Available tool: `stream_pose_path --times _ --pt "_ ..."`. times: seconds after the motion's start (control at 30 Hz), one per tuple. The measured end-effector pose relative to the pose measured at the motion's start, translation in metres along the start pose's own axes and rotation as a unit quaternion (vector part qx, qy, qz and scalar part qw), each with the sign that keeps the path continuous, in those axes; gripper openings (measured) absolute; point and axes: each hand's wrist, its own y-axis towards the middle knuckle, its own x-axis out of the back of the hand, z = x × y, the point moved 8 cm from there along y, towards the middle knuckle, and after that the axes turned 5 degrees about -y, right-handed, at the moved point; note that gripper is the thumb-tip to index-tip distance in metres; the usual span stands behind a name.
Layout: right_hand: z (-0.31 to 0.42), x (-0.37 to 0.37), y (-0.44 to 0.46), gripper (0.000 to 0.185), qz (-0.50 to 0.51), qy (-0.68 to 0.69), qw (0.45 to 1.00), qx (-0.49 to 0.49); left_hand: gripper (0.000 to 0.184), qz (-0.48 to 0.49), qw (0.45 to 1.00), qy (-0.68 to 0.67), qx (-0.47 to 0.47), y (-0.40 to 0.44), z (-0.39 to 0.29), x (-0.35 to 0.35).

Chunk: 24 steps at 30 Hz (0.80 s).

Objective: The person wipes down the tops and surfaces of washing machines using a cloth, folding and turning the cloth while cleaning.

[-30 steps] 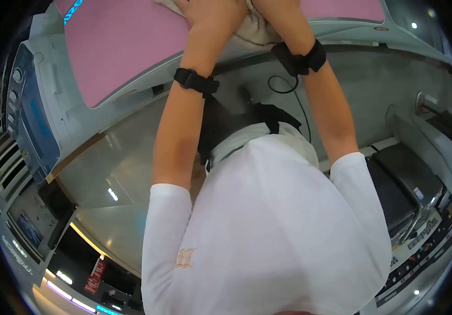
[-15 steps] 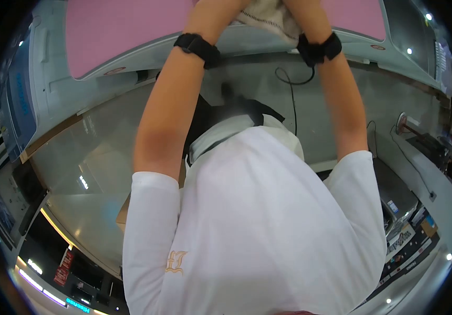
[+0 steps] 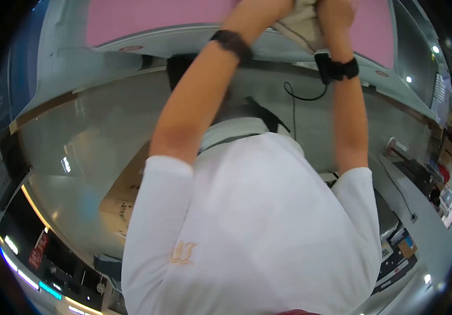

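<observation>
A beige cloth (image 3: 300, 26) with a stitched edge hangs between my two hands at the top of the view, over the near rim of a pink-topped counter (image 3: 157, 18). My left hand (image 3: 276, 7) is closed on the cloth's left side, partly cut off by the frame's upper edge. On the other side, my right hand (image 3: 336, 14) grips the cloth with curled fingers, slightly blurred. Each wrist wears a black strap, and a small dark box sits on the right one. The upper part of the cloth lies out of view.
Below the counter a black cable (image 3: 310, 98) loops down to the grey floor (image 3: 73, 136). A cardboard box (image 3: 118, 202) stands on the floor at my left. Dark display panels flank the pink surface. Several boxes and cords lie at the far right.
Both hands and the cloth have shifted right and a little down in the view. The cloth stays between them. More of the cardboard box at the left shows as the view has turned.
</observation>
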Motion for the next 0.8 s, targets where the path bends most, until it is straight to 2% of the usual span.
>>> stream_pose_path --times 0.03,0.1,0.23,0.33,0.43,0.53,0.63,0.67,0.77,0.8 --pt "0.005 -0.001 -0.005 0.038 -0.016 0.001 1.0 0.004 0.071 0.052 0.998 -0.011 0.028 0.004 0.0 0.003" --pt "0.012 0.005 -0.017 0.037 -0.047 -0.008 0.999 0.011 0.07 0.012 1.0 -0.002 0.011 0.001 -0.002 0.005" --pt "0.042 0.022 -0.053 0.041 -0.027 0.032 0.998 0.053 0.066 -0.078 0.997 -0.023 -0.009 -0.032 -0.002 0.011" --pt "0.031 0.005 -0.081 0.032 -0.03 0.028 0.996 0.077 0.06 -0.125 0.991 -0.034 -0.02 -0.073 0.007 0.026" --pt "0.053 0.004 -0.086 0.034 -0.036 0.042 0.993 0.102 0.058 -0.138 0.989 -0.056 -0.008 -0.1 0.034 0.049" --pt "0.103 -0.002 -0.067 0.039 0.02 0.064 0.99 0.126 0.057 -0.173 0.984 0.014 0.035 -0.1 0.085 0.07" --pt "0.186 -0.005 -0.047 0.048 0.06 0.099 0.98 0.163 0.055 -0.191 0.974 0.052 0.11 -0.097 0.153 0.09" --pt "0.208 -0.015 -0.041 0.053 0.116 0.131 0.974 0.142 0.055 -0.205 0.969 0.064 0.118 -0.098 0.171 0.098" --pt "0.268 -0.039 -0.042 0.055 -0.011 0.049 0.978 0.202 0.055 -0.23 0.959 0.094 0.139 -0.104 0.215 0.114" --pt "0.283 -0.042 -0.043 0.055 -0.017 0.053 0.978 0.202 0.056 -0.229 0.957 0.1 0.146 -0.105 0.226 0.118"
